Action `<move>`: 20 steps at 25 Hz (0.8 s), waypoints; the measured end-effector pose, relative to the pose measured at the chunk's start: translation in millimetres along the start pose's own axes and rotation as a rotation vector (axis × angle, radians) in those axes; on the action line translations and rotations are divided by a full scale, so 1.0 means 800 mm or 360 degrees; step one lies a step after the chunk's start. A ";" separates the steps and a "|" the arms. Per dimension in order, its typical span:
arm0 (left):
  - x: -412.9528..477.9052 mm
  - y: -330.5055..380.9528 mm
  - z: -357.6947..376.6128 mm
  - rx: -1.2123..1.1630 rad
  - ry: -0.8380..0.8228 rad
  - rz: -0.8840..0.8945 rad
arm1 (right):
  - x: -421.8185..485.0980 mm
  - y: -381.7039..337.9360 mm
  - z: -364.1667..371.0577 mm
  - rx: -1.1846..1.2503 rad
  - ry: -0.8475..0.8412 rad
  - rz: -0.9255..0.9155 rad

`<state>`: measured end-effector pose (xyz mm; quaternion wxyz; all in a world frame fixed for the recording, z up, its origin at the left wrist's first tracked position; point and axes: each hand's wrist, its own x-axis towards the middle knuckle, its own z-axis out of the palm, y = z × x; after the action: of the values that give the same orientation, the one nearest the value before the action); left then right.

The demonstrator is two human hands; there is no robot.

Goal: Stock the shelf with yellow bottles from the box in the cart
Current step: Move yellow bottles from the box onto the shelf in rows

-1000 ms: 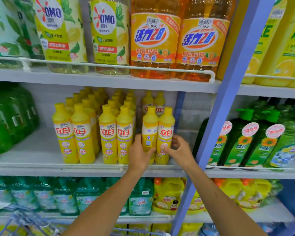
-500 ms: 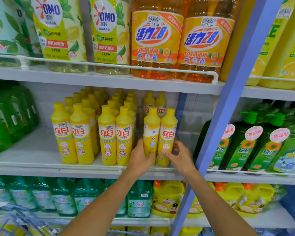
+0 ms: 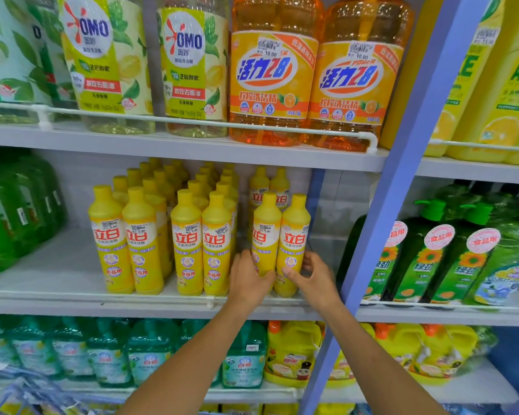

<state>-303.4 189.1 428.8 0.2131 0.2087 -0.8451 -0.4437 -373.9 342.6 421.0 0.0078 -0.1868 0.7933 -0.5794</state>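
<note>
Two yellow bottles stand side by side at the front right of the middle shelf (image 3: 72, 298). My left hand (image 3: 249, 283) grips the left bottle (image 3: 265, 235) low on its body. My right hand (image 3: 315, 280) curls round the base of the right bottle (image 3: 294, 238), thumb on its front. To their left stand several rows of the same yellow bottles (image 3: 186, 241), and two more stand behind the held pair. The box is not in view.
A blue upright post (image 3: 402, 181) rises just right of my right hand. A thin white rail (image 3: 210, 301) runs along the shelf's front edge. Large orange bottles (image 3: 270, 73) fill the shelf above, green bottles (image 3: 432, 259) the bay to the right. A corner of the cart (image 3: 18, 393) shows bottom left.
Both hands have stayed on the two front bottles, shifting slightly lower on them. The pair stands in about the same spot.
</note>
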 end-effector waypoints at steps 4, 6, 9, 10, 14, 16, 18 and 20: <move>0.001 -0.019 -0.008 -0.0057 -0.0069 0.0087 | -0.002 -0.003 0.001 -0.0013 0.0019 0.0020; -0.002 -0.014 -0.004 0.0025 0.0033 0.0096 | -0.003 -0.002 0.002 -0.0022 0.0042 0.0032; -0.004 -0.003 0.005 0.0193 0.0135 0.0052 | -0.007 0.001 0.004 -0.0118 0.0042 0.0047; -0.003 -0.002 0.008 0.0209 0.0141 0.0018 | -0.008 0.002 0.004 -0.0151 0.0044 0.0047; 0.008 -0.004 0.013 0.0148 0.0146 -0.0094 | -0.002 0.004 0.011 -0.0249 0.0058 0.0069; 0.018 -0.003 0.016 0.0136 0.0174 -0.0135 | 0.008 0.004 0.016 -0.0255 0.0063 0.0077; 0.027 -0.001 0.021 0.0126 0.0215 -0.0175 | 0.021 0.004 0.020 -0.0251 0.0054 0.0084; 0.033 -0.002 0.028 0.0112 0.0269 -0.0186 | 0.035 0.008 0.026 -0.0262 0.0052 0.0101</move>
<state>-337.3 188.9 420.5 0.2499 0.3017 -0.8255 -0.4063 -397.2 316.4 413.5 -0.0023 -0.1521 0.8438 -0.5146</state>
